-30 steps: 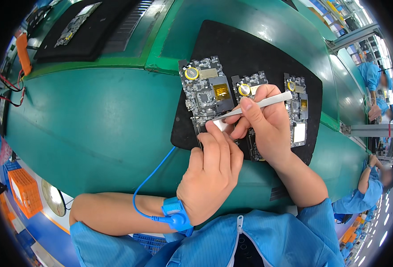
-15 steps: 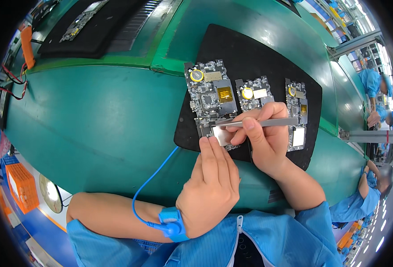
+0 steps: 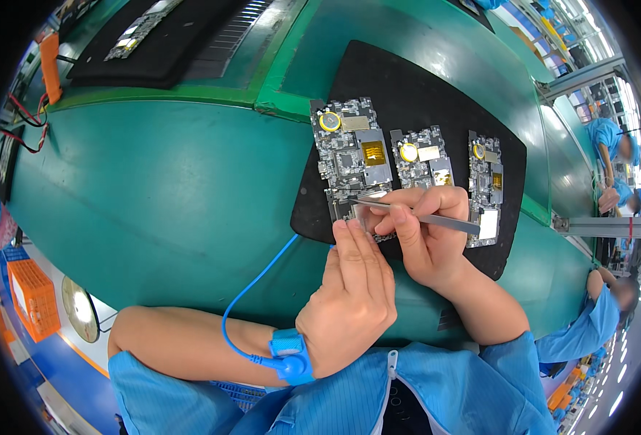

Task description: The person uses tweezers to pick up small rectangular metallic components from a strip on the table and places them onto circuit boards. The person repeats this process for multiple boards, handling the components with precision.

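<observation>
A circuit board [image 3: 347, 161] with a yellow-rimmed coin cell and an amber patch lies on a black mat [image 3: 396, 80]. My left hand [image 3: 346, 312] lies with its fingers stretched out, their tips on the board's near end. My right hand [image 3: 436, 243] pinches a pair of metal tweezers [image 3: 447, 223]. The tweezers' points reach the lower part of that board, just beyond my left fingertips. My right fingers partly cover a pale, shiny rectangular piece there. To the right lie a second board [image 3: 423, 152], its near end hidden behind my right hand, and a third board [image 3: 486, 181].
A blue wrist strap [image 3: 290, 355] on my left wrist trails a blue cord [image 3: 251, 290] to the mat's near edge. The table [image 3: 168, 181] is green. Another board [image 3: 135, 32] lies on a black mat at the far left. Co-workers in blue sit at the right.
The tweezers have tilted, their back end dropping toward me while the points stay at the board's lower part. My left fingers remain at its near end. The whole view has shifted slightly.
</observation>
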The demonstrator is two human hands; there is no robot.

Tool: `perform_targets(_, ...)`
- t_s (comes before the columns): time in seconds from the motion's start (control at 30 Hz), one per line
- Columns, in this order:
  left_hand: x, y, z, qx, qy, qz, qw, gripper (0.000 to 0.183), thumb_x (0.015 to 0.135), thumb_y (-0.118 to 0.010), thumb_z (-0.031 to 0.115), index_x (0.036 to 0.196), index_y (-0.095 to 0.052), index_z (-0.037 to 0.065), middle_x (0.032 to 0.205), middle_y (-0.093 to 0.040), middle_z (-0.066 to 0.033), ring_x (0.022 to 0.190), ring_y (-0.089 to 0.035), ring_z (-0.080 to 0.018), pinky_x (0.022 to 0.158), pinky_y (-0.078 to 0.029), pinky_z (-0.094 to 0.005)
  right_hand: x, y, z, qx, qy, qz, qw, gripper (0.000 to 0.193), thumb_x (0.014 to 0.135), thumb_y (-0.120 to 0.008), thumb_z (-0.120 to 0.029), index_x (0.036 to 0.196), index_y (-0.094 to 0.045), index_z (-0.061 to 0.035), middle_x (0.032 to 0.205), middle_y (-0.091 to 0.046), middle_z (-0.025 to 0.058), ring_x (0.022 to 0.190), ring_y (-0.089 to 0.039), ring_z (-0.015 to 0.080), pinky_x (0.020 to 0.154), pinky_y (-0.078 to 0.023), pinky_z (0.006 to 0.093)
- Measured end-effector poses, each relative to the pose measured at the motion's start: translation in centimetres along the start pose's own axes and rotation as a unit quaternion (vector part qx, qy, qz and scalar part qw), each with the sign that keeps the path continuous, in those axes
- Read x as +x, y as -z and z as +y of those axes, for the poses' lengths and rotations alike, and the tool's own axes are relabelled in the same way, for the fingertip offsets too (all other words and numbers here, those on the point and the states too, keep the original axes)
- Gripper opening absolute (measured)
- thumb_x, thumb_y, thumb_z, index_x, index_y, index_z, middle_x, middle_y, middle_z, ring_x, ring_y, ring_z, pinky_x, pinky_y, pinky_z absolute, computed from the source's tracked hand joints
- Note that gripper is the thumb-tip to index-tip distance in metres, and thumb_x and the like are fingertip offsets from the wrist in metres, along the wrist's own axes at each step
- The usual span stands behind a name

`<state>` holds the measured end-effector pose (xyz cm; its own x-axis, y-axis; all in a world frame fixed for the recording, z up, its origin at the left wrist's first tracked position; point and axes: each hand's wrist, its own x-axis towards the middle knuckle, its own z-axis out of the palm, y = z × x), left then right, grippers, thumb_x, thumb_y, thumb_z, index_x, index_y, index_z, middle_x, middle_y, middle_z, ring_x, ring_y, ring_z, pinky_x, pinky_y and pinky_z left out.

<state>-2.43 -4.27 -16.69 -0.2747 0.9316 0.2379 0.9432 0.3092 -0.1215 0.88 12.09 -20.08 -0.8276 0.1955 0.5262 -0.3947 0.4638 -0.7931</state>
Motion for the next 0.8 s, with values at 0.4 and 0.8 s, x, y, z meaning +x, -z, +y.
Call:
perform_targets(0.4,0.4,0.8,0.0,-0.006,0.004,-0.004,1.000,0.053,0.073,-0.066,0.031,0.104,-0.062,-0.011,0.109,-0.058,-0.0267,0.106,-0.056,-0.0374,0.085,-0.050,-0.0374,1.2,2.1,-4.0,0.195,-0.088,0.100,0.972,0.022,0.093,-0.050,0.000,0.099,-0.030,-0.0053,0.081,-0.060,0.0126,0.066,-0.063,0.0123,0.059,-0.053,0.0245)
perform_targets(0.8,3.3,0.3,6.9,-0.241,-0.360,-0.016,0.901,0.041,0.079,-0.057,0.014,0.114,-0.057,-0.008,0.120,-0.055,-0.0202,0.108,-0.053,-0.0283,0.085,-0.047,-0.0326,-15.3,13.7,-8.1,0.150,-0.289,0.275,0.905,0.017,0.095,-0.048,-0.008,0.097,-0.032,-0.0084,0.069,-0.060,0.0193,0.047,-0.057,0.0164,0.042,-0.044,0.0199)
